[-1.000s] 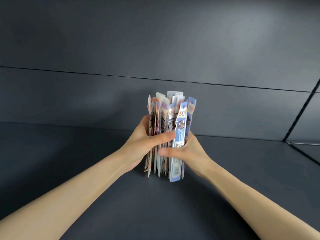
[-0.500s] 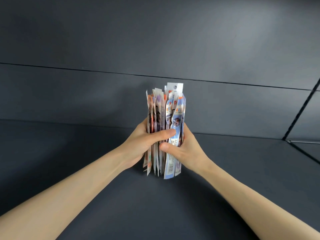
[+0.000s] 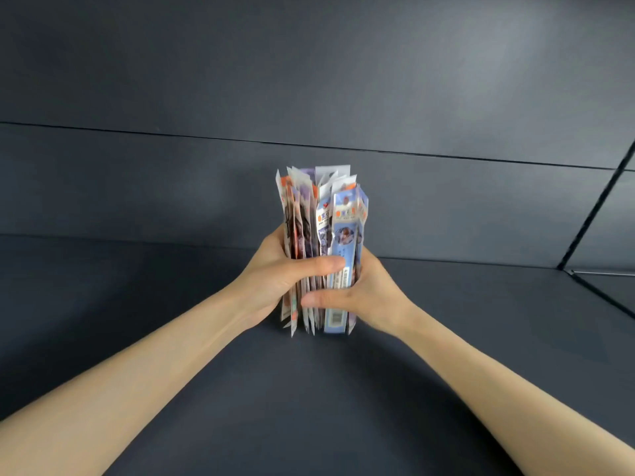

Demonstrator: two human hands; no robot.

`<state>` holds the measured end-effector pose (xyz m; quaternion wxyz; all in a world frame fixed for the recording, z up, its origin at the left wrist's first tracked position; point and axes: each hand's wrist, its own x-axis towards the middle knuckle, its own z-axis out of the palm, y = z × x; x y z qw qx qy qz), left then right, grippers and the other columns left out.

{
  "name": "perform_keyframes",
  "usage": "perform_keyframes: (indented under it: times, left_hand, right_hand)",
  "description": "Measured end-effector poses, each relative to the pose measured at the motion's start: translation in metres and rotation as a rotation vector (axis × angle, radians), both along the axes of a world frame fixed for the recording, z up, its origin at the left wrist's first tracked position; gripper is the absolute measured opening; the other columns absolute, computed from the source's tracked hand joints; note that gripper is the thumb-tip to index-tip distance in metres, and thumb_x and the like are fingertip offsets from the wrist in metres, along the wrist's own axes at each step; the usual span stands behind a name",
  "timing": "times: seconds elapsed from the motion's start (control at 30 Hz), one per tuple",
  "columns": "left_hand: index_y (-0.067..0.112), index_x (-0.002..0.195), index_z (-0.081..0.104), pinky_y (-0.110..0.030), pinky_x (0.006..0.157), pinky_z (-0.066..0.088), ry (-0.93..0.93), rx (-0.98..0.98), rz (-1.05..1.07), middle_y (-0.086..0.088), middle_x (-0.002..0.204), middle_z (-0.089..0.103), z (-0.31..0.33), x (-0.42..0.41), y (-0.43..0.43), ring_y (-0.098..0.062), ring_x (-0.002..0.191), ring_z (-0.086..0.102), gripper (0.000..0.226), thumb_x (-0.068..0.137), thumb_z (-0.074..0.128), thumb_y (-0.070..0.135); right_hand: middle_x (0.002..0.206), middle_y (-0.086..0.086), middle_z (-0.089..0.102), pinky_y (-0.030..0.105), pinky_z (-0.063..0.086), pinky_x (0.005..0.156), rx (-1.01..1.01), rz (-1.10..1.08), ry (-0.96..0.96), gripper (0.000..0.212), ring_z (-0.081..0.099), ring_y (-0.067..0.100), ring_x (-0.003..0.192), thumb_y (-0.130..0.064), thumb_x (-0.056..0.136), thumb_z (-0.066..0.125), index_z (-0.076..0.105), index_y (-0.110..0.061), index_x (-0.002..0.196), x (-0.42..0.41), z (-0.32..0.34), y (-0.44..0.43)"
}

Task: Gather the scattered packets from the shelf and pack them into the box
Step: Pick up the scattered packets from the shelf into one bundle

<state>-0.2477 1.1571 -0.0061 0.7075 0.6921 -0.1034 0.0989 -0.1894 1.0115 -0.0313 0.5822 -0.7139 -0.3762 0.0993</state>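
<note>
Packets (image 3: 338, 228) are bunched upright; I am squeezing them between my left hand (image 3: 275, 283) and right hand (image 3: 371, 297). Gathering seems done; next, carrying all to the unseen box.

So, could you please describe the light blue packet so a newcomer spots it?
Over the dark shelf, the left hand and right hand grip an upright bundle of packets. The light blue packet faces the camera at its right, barcode at the bottom; its neighbours show mostly edges.
</note>
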Motion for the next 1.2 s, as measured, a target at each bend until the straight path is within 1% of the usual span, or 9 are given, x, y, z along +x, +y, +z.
perform_keyframes:
  times: [0.1,0.3,0.6,0.73,0.8,0.9,0.97,1.1,1.2]
  left_hand:
    - [0.018,0.12,0.058,-0.026,0.077,0.056,0.052,0.006,-0.01,0.003,0.103,0.074,-0.0079,0.0026,0.0004,-0.013,0.096,0.07,0.053,0.07,0.075,0.007]
    - [0.019,0.121,0.058,-0.026,0.08,0.057,0.038,0.015,-0.025,0.004,0.103,0.074,-0.0051,0.0031,-0.0005,-0.012,0.097,0.07,0.06,0.066,0.081,0.013]
    - [0.023,0.12,0.056,-0.026,0.08,0.057,0.055,-0.01,-0.046,0.006,0.104,0.074,-0.0074,0.0019,-0.0035,-0.011,0.098,0.069,0.058,0.067,0.079,0.017]
    - [0.034,0.111,0.055,-0.023,0.076,0.057,0.075,-0.041,-0.105,0.011,0.1,0.072,-0.0071,0.0003,-0.0063,-0.005,0.093,0.07,0.048,0.066,0.071,0.029]
    - [0.041,0.112,0.052,-0.024,0.082,0.055,0.1,-0.016,-0.115,0.015,0.105,0.069,-0.0073,0.0007,-0.0046,-0.003,0.097,0.068,0.046,0.072,0.074,0.035]
    - [0.046,0.119,0.044,-0.024,0.091,0.05,0.113,0.099,-0.115,0.021,0.115,0.063,-0.006,0.0,0.0001,0.003,0.106,0.061,0.059,0.067,0.072,0.046]
    - [0.046,0.125,0.035,-0.016,0.084,0.048,0.101,0.132,-0.091,0.025,0.117,0.058,-0.0052,-0.0017,0.0012,0.012,0.103,0.057,0.075,0.06,0.072,0.052]
    - [0.036,0.128,0.038,-0.013,0.08,0.052,0.009,0.091,0.026,0.017,0.115,0.063,-0.0104,0.0003,0.001,0.007,0.101,0.062,0.085,0.055,0.079,0.04]
    - [0.034,0.112,0.053,-0.017,0.072,0.055,0.028,0.086,0.018,0.015,0.098,0.073,-0.0119,0.0016,-0.0005,-0.001,0.094,0.068,0.053,0.069,0.081,0.019]
  right_hand:
    - [0.129,0.007,0.06,0.043,0.05,0.1,-0.052,0.041,0.027,0.085,0.061,0.018,0.118,-0.004,0.066,0.084,0.04,-0.014,0.137,-0.0007,-0.0041,0.0022]
    - [0.111,-0.001,0.067,0.022,0.054,0.082,-0.03,0.044,0.079,0.069,0.067,0.006,0.102,0.008,0.07,0.078,0.05,-0.011,0.13,-0.001,-0.0013,0.0019]
    - [0.113,0.007,0.071,0.035,0.057,0.089,-0.002,-0.017,0.139,0.063,0.069,0.017,0.102,0.0,0.069,0.081,0.056,-0.011,0.126,-0.0026,-0.0038,0.005]
    - [0.11,0.007,0.07,0.035,0.057,0.088,-0.002,-0.017,0.16,0.062,0.07,0.017,0.1,0.001,0.072,0.079,0.054,-0.011,0.127,-0.0065,-0.0037,0.0073]
    - [0.108,0.007,0.071,0.034,0.058,0.086,-0.008,-0.034,0.163,0.059,0.071,0.017,0.098,0.0,0.071,0.08,0.055,-0.011,0.124,-0.0079,-0.0044,0.0087]
    - [0.105,0.008,0.073,0.037,0.058,0.087,-0.016,-0.075,0.159,0.053,0.071,0.017,0.096,-0.003,0.071,0.081,0.06,-0.012,0.118,-0.0082,-0.0051,0.0096]
    - [0.105,0.008,0.073,0.04,0.057,0.089,-0.022,-0.086,0.16,0.052,0.071,0.018,0.096,-0.004,0.07,0.081,0.061,-0.012,0.117,-0.0075,-0.0051,0.0099]
    - [0.11,0.006,0.072,0.04,0.056,0.09,-0.032,-0.049,0.147,0.058,0.07,0.018,0.101,-0.002,0.07,0.081,0.059,-0.015,0.123,-0.0069,-0.0036,0.0099]
    - [0.11,0.006,0.072,0.041,0.056,0.091,-0.036,-0.038,0.159,0.058,0.07,0.019,0.101,-0.002,0.07,0.081,0.059,-0.015,0.122,-0.0072,-0.0037,0.0101]
